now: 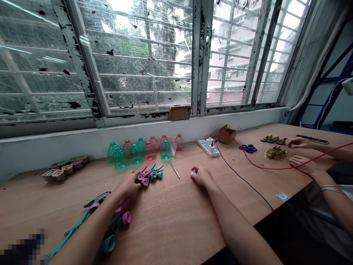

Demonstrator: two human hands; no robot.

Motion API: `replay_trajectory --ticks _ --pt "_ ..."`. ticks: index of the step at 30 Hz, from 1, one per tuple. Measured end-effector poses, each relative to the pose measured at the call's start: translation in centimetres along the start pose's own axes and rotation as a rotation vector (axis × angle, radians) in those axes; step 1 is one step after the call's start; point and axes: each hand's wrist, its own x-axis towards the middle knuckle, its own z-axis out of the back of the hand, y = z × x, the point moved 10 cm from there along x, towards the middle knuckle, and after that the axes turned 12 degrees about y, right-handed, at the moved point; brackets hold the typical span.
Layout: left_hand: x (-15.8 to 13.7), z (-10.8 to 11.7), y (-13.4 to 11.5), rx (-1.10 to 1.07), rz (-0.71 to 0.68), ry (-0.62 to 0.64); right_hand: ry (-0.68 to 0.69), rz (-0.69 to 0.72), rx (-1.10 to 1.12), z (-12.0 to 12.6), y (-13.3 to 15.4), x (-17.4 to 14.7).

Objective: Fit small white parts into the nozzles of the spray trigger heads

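Observation:
My left hand (129, 187) is at a small pile, its fingers closed around a pink spray trigger head (145, 182). Teal spray trigger heads (157, 174) lie just right of it. My right hand (203, 177) pinches a small white piece (193, 173), too small to make out, just above the table. Between the hands, towards the window, lies a thin metal rod (175, 170). Under and beside my left forearm is a larger heap of teal and pink trigger heads (109, 243), partly hidden by the arm.
Several green bottles (136, 154) and red bottles (150, 151) stand along the wall. A power strip (208, 148), a cardboard box (226, 134), blue scissors-like handles (248, 148) and gold pieces (275, 152) are further right. Another person's hands (300, 162) work there. Cables cross the table.

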Motion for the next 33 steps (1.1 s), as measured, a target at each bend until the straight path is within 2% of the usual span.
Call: replay_trajectory --ticks 9,14,20,25,27,33 --pt "-0.7 0.7 -0.4 0.027 -0.054 -0.059 -0.032 0.030 0.026 0.5 0.5 0.3" --pt "-2.0 2.7 0.0 0.041 -0.016 -0.022 -0.042 0.076 0.037 0.9 1.5 0.0" --pt "-5.2 6.1 4.9 0.082 0.076 0.083 -0.037 0.182 0.061 0.9 3.7 -0.9" --pt "-7.8 6.4 8.9 0.082 0.138 0.226 -0.042 0.238 0.079 1.2 4.9 -1.5" --pt "-8.7 5.9 8.6 0.059 0.113 0.280 -0.039 0.239 0.094 1.3 5.1 -1.6" --pt "-9.7 4.5 5.4 0.057 -0.082 0.371 -0.023 0.259 0.100 1.0 5.2 -1.7"
